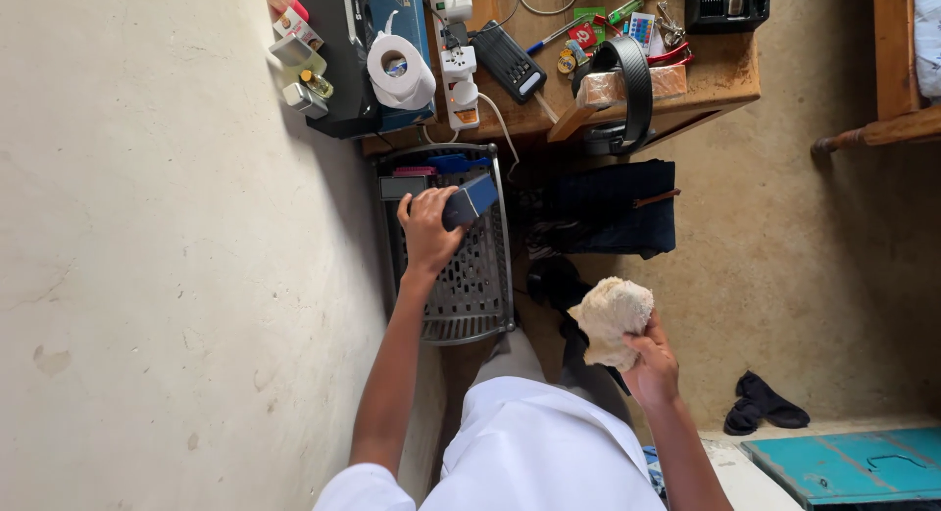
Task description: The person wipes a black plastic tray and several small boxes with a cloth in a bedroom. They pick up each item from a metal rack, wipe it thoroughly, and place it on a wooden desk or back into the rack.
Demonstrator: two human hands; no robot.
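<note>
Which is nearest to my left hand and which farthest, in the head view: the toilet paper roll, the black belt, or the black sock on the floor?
From the left hand:
1. Toilet paper roll, on the desk above the hand.
2. Black belt, coiled at the desk's right edge.
3. Black sock, on the floor, far right.

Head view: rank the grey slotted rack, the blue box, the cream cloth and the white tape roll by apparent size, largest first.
1. Grey slotted rack.
2. Cream cloth, held by the right hand; it is nearer the camera, so its rank is unsure.
3. White tape roll and blue box, held by the left hand, look alike.
</note>
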